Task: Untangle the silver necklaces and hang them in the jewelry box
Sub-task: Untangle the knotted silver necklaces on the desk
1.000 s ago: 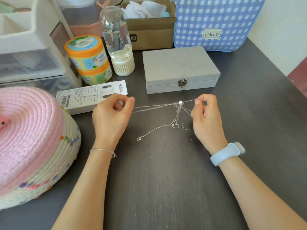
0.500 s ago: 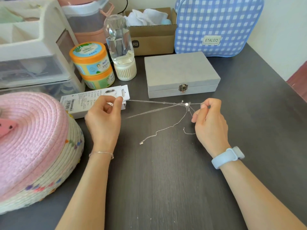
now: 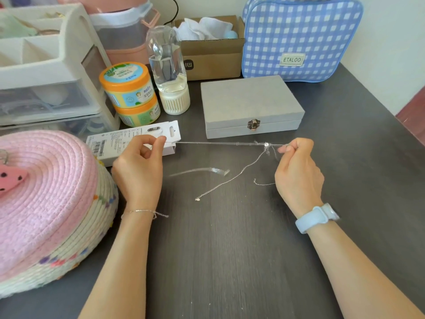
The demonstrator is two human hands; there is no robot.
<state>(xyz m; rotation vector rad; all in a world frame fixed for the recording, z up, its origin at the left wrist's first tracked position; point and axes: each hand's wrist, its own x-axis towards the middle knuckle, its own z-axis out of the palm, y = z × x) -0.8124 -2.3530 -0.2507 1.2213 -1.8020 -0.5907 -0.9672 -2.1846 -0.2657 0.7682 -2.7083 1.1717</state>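
Note:
Thin silver necklaces (image 3: 220,143) are stretched taut above the dark table between my two hands. My left hand (image 3: 140,166) pinches the chains' left end between thumb and forefinger. My right hand (image 3: 296,166) pinches the right end, just past a small knot with a shiny bead (image 3: 266,145). From the knot one loose chain end (image 3: 220,184) trails down-left onto the table, and a short end (image 3: 262,183) lies beside my right hand. A blurred strand (image 3: 202,170) hangs below the taut part. The grey jewelry box (image 3: 250,104) stands shut behind the chains, clasp facing me.
A pink woven basket lid (image 3: 46,192) fills the left. A white card package (image 3: 128,141) lies behind my left hand. Orange-lidded jars (image 3: 128,88), a clear bottle (image 3: 169,70), drawer unit (image 3: 46,72), cardboard box (image 3: 211,54) and blue checked bag (image 3: 299,38) line the back.
My left hand has moved left, away from my right hand, drawing the chains into a longer, tighter line. A looser strand has slipped free and dropped lower.

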